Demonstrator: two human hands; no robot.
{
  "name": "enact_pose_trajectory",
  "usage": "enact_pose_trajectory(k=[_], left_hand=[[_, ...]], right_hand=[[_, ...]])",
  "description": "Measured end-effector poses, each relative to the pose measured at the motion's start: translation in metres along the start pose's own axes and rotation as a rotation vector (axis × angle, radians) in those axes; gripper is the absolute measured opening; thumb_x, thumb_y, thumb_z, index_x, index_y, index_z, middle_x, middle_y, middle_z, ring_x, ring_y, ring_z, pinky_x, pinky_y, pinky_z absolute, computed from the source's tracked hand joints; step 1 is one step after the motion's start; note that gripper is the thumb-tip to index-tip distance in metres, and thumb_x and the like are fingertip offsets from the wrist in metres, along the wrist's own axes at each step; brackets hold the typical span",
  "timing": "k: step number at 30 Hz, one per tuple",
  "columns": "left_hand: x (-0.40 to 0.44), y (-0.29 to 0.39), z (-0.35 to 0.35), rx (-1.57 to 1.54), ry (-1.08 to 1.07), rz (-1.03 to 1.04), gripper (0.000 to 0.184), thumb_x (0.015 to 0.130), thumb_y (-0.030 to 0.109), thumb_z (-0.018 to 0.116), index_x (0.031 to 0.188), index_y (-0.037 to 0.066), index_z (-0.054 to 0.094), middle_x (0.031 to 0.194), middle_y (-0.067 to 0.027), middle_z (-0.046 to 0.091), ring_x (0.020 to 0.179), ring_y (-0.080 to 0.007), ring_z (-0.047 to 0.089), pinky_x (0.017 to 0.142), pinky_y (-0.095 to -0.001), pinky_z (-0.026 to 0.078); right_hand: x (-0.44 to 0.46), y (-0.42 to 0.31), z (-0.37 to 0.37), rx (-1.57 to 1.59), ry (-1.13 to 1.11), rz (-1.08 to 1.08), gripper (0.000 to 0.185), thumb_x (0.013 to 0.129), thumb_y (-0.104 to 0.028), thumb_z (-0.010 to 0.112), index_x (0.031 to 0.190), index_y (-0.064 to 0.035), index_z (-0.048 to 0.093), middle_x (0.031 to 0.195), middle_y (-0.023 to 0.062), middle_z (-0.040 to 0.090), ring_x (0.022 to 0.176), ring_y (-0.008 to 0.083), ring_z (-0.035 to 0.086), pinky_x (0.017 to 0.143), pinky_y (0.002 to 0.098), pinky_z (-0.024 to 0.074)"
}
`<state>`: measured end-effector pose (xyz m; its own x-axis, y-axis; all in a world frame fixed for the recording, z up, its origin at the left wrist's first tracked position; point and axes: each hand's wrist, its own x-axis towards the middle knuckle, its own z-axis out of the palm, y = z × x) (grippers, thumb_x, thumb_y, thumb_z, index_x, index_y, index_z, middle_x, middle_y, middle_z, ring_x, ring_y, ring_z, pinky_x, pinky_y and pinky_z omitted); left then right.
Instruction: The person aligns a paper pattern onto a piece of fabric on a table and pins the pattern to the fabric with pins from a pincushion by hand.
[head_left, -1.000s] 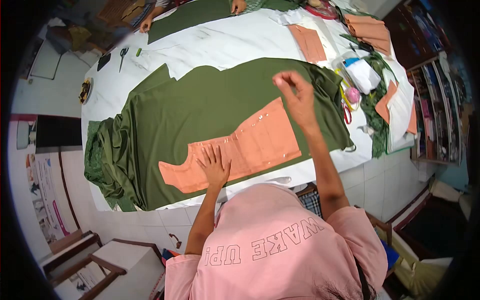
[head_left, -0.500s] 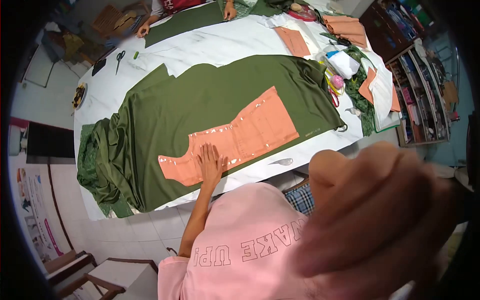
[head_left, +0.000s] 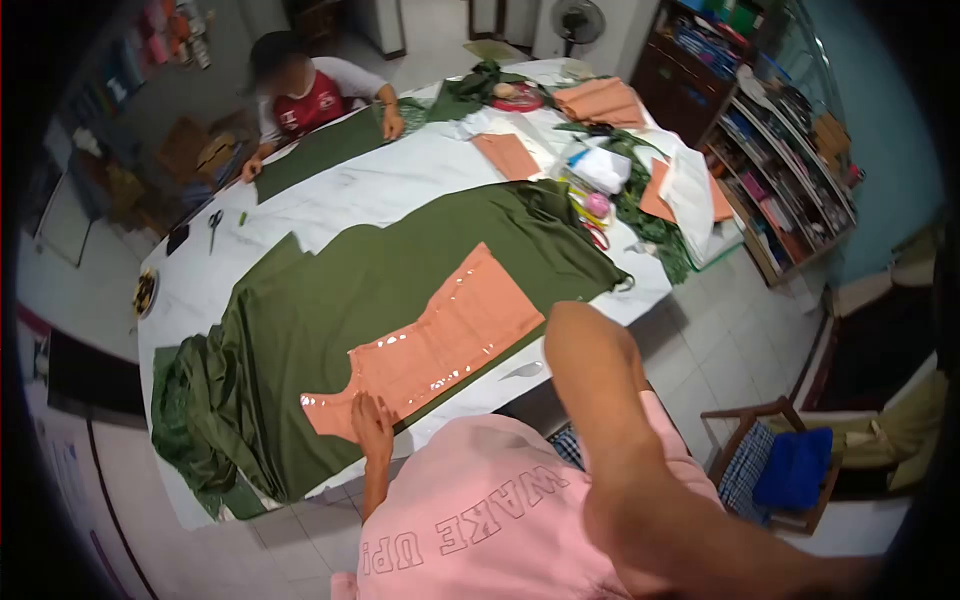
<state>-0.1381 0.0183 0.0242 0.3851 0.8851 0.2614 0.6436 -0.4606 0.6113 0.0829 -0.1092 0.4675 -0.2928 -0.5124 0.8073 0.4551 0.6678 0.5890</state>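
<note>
My left hand (head_left: pixel 373 425) lies on the narrow end of an orange garment pattern piece (head_left: pixel 440 335), its fingers stretched out flat. Shiny strips or spots run along the edges of that piece. Beneath it spreads a large dark green fabric (head_left: pixel 400 250), smooth in the middle and bunched into folds at the left. My right arm (head_left: pixel 600 390) is raised close to the camera with the elbow bent. The right hand itself is out of the picture.
Across the white table (head_left: pixel 375 185), another person (head_left: pixel 310 100) handles a green fabric strip (head_left: pixel 320 155). Scissors (head_left: pixel 215 230) lie at the left. Orange cloth (head_left: pixel 600 102), white bundles and a pink ball (head_left: pixel 597 205) crowd the right end. A chair (head_left: pixel 780 470) stands at the right.
The view has tilted up, bringing more of the room and the other person into sight. My right hand, blurred near the camera before, has left the frame. My left hand stays on the pattern piece.
</note>
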Motion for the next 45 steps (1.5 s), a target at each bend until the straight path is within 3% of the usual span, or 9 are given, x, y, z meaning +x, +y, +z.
enact_pose_trajectory(k=[7, 13, 16, 20, 24, 33, 37, 41, 45], left_hand=[[-0.008, 0.037, 0.027, 0.028, 0.022, -0.093, 0.047, 0.088, 0.021, 0.051, 0.125, -0.005, 0.042, 0.13, -0.0255, 0.039, 0.123, -0.0402, 0.034, 0.102, -0.0461, 0.028], [-0.005, 0.074, 0.058, 0.167, 0.057, -0.166, 0.048, 0.086, 0.019, 0.052, 0.127, -0.004, 0.04, 0.132, -0.0249, 0.037, 0.125, -0.0404, 0.032, 0.103, -0.0475, 0.026], [-0.002, 0.085, 0.075, 0.201, 0.022, -0.194, 0.05, 0.087, 0.021, 0.053, 0.129, -0.003, 0.038, 0.134, -0.0244, 0.035, 0.127, -0.0405, 0.03, 0.104, -0.0488, 0.024], [-0.001, 0.097, 0.102, 0.284, -0.034, -0.245, 0.055, 0.088, 0.028, 0.051, 0.133, 0.001, 0.036, 0.139, -0.0223, 0.03, 0.13, -0.0398, 0.025, 0.106, -0.0492, 0.02], [0.002, 0.094, 0.114, 0.351, -0.059, -0.28, 0.058, 0.089, 0.034, 0.049, 0.137, 0.005, 0.031, 0.145, -0.0192, 0.023, 0.134, -0.0398, 0.018, 0.107, -0.0529, 0.014], [0.011, 0.102, 0.124, 0.541, -0.149, -0.347, 0.068, 0.09, 0.048, 0.041, 0.143, 0.009, 0.021, 0.149, -0.0176, 0.009, 0.137, -0.04, 0.005, 0.102, -0.0639, 0.005], [0.01, 0.101, 0.128, 0.544, -0.141, -0.36, 0.07, 0.09, 0.051, 0.037, 0.143, 0.01, 0.019, 0.15, -0.0174, 0.007, 0.137, -0.0388, 0.003, 0.102, -0.0645, 0.002], [0.009, 0.101, 0.128, 0.574, -0.158, -0.366, 0.071, 0.09, 0.052, 0.037, 0.144, 0.009, 0.018, 0.15, -0.0176, 0.007, 0.137, -0.0386, 0.002, 0.101, -0.065, 0.001], [0.01, 0.1, 0.129, 0.584, -0.174, -0.371, 0.073, 0.09, 0.053, 0.037, 0.144, 0.009, 0.017, 0.15, -0.018, 0.006, 0.137, -0.039, 0.0, 0.101, -0.0652, 0.0]], right_hand=[[-0.008, 0.012, -0.054, 0.096, 0.256, -0.09, 0.041, 0.09, -0.008, 0.034, 0.13, 0.0037, 0.04, 0.139, 0.0207, 0.035, 0.13, 0.0356, 0.03, 0.111, 0.048, 0.0219], [-0.142, 0.047, -0.125, -0.472, -0.393, 0.907, 0.021, 0.081, -0.003, 0.056, 0.1, 0.0037, 0.057, 0.098, 0.0173, 0.059, 0.097, 0.032, 0.057, 0.083, 0.0337, 0.0457], [-0.327, 0.025, -0.151, -0.165, 0.106, 1.904, 0.016, 0.082, -0.006, 0.058, 0.094, 0.0045, 0.059, 0.085, 0.0089, 0.062, 0.074, 0.0139, 0.058, 0.068, 0.0274, 0.0468], [-0.478, -0.031, -0.167, -0.37, -0.413, 2.183, 0.014, 0.08, -0.009, 0.059, 0.088, 0.001, 0.064, 0.073, 0.0127, 0.064, 0.064, 0.0246, 0.062, 0.062, 0.0327, 0.0485], [-0.537, -0.046, -0.152, -0.446, -0.797, 2.112, 0.017, 0.077, -0.014, 0.06, 0.086, 0.0, 0.065, 0.074, 0.0139, 0.065, 0.073, 0.0274, 0.064, 0.066, 0.0351, 0.0497], [-0.569, -0.023, -0.116, -0.562, -0.827, 1.894, 0.016, 0.075, -0.015, 0.062, 0.082, -0.0014, 0.066, 0.08, 0.0193, 0.064, 0.079, 0.0332, 0.063, 0.07, 0.0418, 0.049], [-0.577, -0.008, -0.108, -0.528, -0.941, 2.198, 0.017, 0.075, -0.017, 0.062, 0.08, -0.0013, 0.066, 0.082, 0.019, 0.064, 0.079, 0.0348, 0.062, 0.071, 0.0427, 0.0487], [-0.608, -0.009, -0.112, -0.308, -0.502, 2.67, 0.017, 0.076, -0.018, 0.061, 0.077, -0.0014, 0.066, 0.08, 0.018, 0.065, 0.075, 0.0379, 0.062, 0.071, 0.0446, 0.0486], [-0.569, 0.004, -0.12, -0.43, -1.047, 2.385, 0.019, 0.078, -0.018, 0.058, 0.083, -0.0012, 0.066, 0.09, 0.0188, 0.064, 0.084, 0.0374, 0.06, 0.073, 0.0454, 0.0477]])
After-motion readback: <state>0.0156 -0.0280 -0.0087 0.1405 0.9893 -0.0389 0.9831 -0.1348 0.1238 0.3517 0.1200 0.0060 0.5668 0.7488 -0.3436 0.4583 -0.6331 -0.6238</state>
